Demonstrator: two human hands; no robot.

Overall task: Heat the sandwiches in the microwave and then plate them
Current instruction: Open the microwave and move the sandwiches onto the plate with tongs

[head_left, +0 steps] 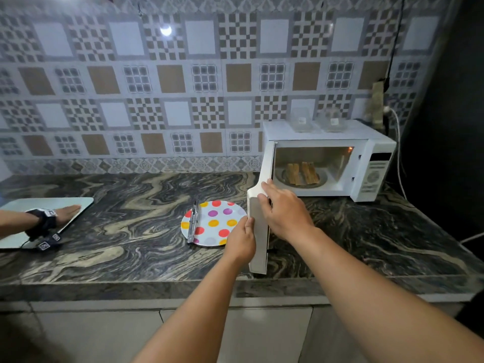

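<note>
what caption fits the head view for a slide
Both hands, left hand and right hand, hold the open microwave door; sandwiches inside, tongs on polka-dot plate.

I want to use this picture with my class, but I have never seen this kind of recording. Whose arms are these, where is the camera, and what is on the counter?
There is no robot here. One camera, worn on a person's head, looks down at their own bare arms. Both hands hold the open white microwave door: the left hand on its outer face, the right hand over its top edge. Inside the white microwave, toasted brown sandwiches stand on the round turntable. On the dark marbled stone counter lies a white plate with coloured dots, with metal tongs resting on it. At the far left, another person's hand with a black wrist strap rests on a pale board.
</note>
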